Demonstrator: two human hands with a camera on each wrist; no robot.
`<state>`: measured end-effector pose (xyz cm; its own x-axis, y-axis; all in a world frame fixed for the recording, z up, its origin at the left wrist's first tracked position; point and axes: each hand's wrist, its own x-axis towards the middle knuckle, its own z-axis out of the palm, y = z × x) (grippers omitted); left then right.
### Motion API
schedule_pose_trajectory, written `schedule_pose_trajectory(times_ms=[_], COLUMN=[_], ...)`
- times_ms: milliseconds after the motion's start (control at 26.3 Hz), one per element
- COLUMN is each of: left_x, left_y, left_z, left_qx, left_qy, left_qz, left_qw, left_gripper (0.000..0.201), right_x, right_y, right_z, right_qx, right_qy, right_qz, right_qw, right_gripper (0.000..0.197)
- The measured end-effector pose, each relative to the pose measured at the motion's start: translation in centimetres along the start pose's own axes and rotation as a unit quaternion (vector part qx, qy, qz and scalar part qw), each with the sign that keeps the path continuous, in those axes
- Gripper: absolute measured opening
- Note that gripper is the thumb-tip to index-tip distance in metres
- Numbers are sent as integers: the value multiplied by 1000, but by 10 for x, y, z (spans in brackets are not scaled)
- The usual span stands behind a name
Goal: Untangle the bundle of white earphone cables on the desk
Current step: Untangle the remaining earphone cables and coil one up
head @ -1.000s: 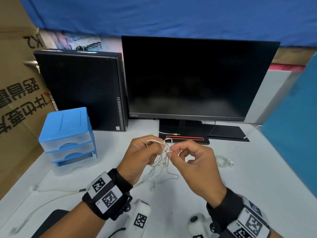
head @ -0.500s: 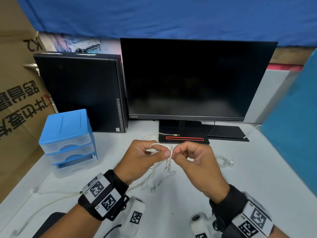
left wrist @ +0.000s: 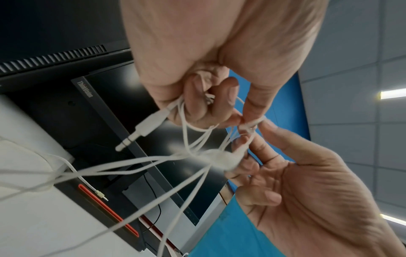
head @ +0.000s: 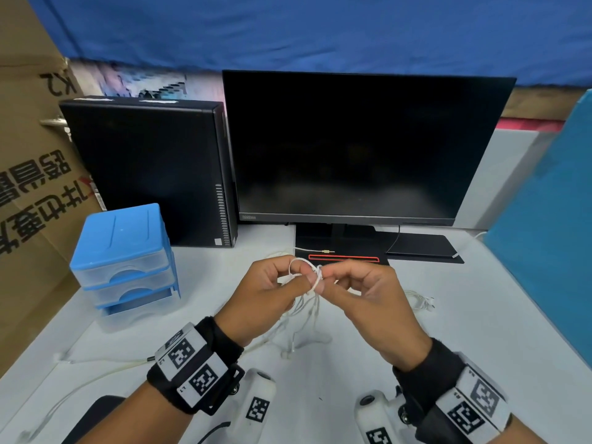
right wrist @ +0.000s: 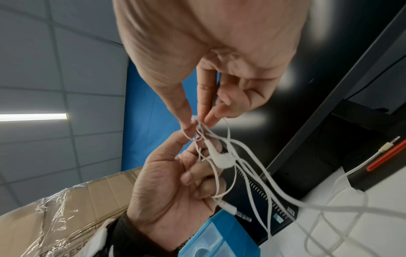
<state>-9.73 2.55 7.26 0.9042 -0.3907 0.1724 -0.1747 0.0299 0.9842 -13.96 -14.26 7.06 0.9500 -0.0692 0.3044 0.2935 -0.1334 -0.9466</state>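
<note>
I hold the tangled white earphone cables (head: 318, 277) above the desk (head: 480, 331), in front of the monitor stand. My left hand (head: 304, 272) pinches the knot between thumb and forefinger, and a small loop arches over its fingers. My right hand (head: 326, 280) pinches the same knot from the right. In the left wrist view the knot (left wrist: 250, 124) sits between both hands' fingertips, and a jack plug (left wrist: 140, 128) sticks out under my left hand's curled fingers. The right wrist view shows the pinch (right wrist: 197, 121), a white inline piece (right wrist: 222, 160) and loose strands trailing to the desk.
A dark monitor (head: 352, 149) and a black PC tower (head: 150, 174) stand behind. A blue drawer unit (head: 125, 257) is at the left, beside a cardboard box (head: 28, 187). Another coiled earphone (head: 419, 301) lies at the right and a long cable (head: 105, 366) at the left. A blue panel (head: 551, 235) bounds the right.
Both hands stay at the same spot and keep pinching the knot. Their fingertips have shifted slightly on the strands.
</note>
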Motion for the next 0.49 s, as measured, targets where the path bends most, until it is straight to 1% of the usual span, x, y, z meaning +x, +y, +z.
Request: schedule_pose_trajectory(times_ms=[76,152,228,304,342,418,494], left_x=[0,1,3,8,10,13,13], left_y=[1,1,-2,-5,-7,-12,-14], left_z=[1,4,8,7,5,0,-3], left_qx=[2,-6,-17,-43,-66,-96,-97], left_qy=[2,17,58,100,111,111,111], left_qz=[2,-21,-63,-118,-143,-168,-165], left_qw=[1000,1000,996,987,981,975,975], left_gripper=[12,19,28,22,18,19,22], right_x=[1,1,-1,-2,-2,2,6], right_y=[3,4,1,0,2,8,16], right_z=[-1,-1,1,5,5,3,-2], right_qx=[-11,17,92,166,184,159,64], right_qy=[5,-7,-33,-66,-76,-73,-69], right_qz=[-6,1,19,42,52,59,30], right_qw=[1000,1000,995,983,979,983,995], right_gripper=[2,6,6,7,8,10,15])
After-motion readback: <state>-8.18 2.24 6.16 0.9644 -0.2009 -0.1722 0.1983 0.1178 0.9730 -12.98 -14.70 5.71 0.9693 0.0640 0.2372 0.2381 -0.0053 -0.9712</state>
